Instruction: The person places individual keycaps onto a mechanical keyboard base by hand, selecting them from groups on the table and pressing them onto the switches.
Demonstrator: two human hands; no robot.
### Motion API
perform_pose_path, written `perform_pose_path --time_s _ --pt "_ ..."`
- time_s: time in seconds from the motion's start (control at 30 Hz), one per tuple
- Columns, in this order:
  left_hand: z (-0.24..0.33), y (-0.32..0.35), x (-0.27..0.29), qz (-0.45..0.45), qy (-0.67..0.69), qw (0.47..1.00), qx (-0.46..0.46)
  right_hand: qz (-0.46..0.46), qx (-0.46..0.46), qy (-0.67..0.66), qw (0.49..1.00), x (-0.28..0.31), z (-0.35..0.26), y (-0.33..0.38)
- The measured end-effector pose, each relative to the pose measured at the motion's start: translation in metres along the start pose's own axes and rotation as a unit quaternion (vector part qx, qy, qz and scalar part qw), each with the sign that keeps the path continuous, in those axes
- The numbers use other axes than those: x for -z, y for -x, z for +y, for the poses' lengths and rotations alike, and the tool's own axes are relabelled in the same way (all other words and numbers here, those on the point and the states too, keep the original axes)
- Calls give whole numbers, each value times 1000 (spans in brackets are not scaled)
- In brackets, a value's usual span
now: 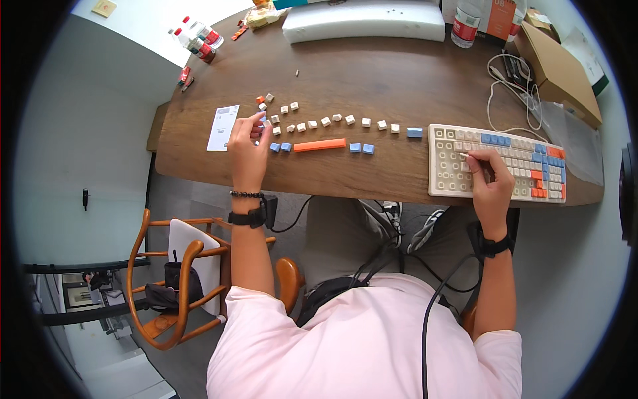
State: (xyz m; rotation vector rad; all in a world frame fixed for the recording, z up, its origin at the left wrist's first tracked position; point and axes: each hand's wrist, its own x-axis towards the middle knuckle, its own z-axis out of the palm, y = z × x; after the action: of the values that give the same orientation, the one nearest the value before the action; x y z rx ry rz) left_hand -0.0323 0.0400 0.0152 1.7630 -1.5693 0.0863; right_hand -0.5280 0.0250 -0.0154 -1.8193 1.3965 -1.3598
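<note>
At the left end of a loose row of keycaps, my left hand (pixel 247 149) is bent in a pinch, with a small pale keycap (pixel 267 124) at its thumb tip. Blue keycaps (pixel 285 147) lie beside this hand, and a long orange spacebar keycap (pixel 320 145) lies to their right. My right hand (pixel 490 179) is over the keyboard (pixel 432 166), thumb and forefinger closed on a small thin pale piece whose kind I cannot make out. The keyboard's left part shows bare key positions; cream, blue and orange keycaps cover the rest.
A white paper card (pixel 223 128) lies left of the keycaps. White foam (pixel 365 25) and bottles (pixel 466 25) stand along the back. A coiled cable (pixel 495 86), a cardboard box (pixel 555 70) and a plastic bag (pixel 575 143) are at the right. A wooden chair (pixel 193 266) stands at lower left.
</note>
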Motion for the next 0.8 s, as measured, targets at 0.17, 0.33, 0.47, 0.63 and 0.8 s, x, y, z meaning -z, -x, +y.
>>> perform_pose_path --time_s 0.17,0.33,0.47,0.63,0.8 --pt "-18 -24 8 -10 -3 1000 2 -1 -8 -18 1000 1 1 2" --pt "-26 -69 0 -59 -19 998 -34 1 -7 -13 1000 1 1 3" --pt "-38 -92 -21 -113 -47 991 -51 7 4 -10 1000 0 -2 1" --pt "-51 -95 -39 -141 -140 977 -84 13 0 -24 1000 -1 0 3" --pt "-55 -95 -39 -149 -176 969 -87 5 -4 -3 1000 0 2 3"
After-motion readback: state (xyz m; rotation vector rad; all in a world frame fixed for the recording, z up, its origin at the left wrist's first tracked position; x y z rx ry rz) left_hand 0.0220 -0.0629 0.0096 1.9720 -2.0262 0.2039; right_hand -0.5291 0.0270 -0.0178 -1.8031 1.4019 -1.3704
